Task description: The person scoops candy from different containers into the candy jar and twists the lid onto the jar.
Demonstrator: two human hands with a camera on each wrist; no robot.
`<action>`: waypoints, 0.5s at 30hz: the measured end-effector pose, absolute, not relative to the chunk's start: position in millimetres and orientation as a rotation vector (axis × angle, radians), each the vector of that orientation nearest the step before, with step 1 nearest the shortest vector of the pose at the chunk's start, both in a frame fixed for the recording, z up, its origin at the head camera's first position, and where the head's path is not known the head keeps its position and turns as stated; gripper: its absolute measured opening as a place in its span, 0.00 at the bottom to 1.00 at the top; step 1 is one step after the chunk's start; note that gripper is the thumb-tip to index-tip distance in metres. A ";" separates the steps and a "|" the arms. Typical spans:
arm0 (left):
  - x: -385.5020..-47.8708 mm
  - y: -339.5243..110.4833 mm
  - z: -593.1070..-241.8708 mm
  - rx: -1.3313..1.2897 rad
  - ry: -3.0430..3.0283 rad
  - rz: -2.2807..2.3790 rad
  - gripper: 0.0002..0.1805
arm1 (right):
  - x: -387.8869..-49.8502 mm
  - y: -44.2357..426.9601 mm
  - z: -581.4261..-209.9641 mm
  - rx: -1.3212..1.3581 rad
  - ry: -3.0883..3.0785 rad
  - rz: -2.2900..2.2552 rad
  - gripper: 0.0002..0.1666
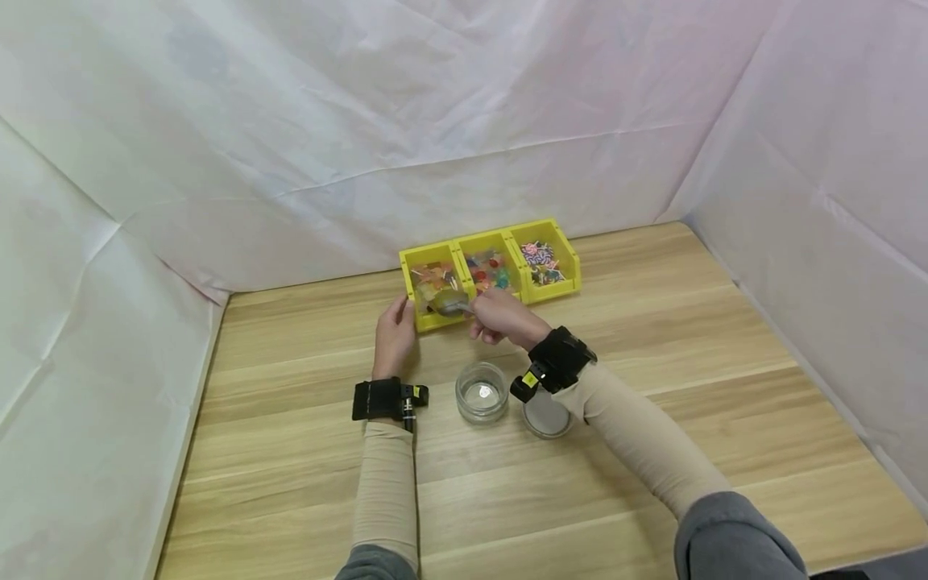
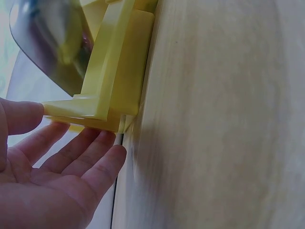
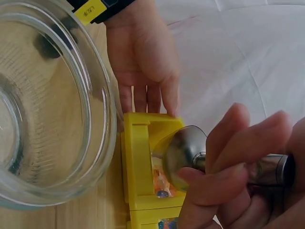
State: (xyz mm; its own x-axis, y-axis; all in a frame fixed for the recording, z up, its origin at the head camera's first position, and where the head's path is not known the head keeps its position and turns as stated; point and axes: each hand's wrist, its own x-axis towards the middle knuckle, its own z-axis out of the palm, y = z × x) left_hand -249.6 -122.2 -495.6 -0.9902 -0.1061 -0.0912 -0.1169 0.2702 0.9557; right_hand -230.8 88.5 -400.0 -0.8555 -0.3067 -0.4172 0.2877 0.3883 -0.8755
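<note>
My right hand (image 1: 503,316) grips the handle of a shiny metal scoop (image 3: 183,151). The scoop's bowl is over the left compartment of a row of yellow bins (image 1: 553,293), above orange and pale small pieces (image 1: 435,275). At the far left end, my left hand (image 1: 395,337) holds the bin's side wall, with the thumb at the rim and the fingers against the outside, as the left wrist view shows. Whether the scoop carries anything cannot be made out. Nearer me, a glass jar (image 1: 482,393) stands with its mouth uncovered.
A round lid (image 1: 547,414) lies right of the jar, partly under the right wrist. The middle compartment has colourful translucent pieces (image 1: 493,270); the right one has purple-striped pieces (image 1: 538,254). White cloth (image 1: 348,161) hangs behind the wooden table (image 1: 290,419).
</note>
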 end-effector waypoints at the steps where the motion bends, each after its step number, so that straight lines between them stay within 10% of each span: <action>1: -250.0 -122.3 -496.3 -0.220 2.491 1.882 0.24 | -230.9 87.7 -399.5 -0.018 2.130 -1.486 0.22; 15: -250.0 -124.1 -496.3 -0.199 2.482 1.863 0.25 | -238.0 69.5 -397.9 0.053 2.098 -1.480 0.23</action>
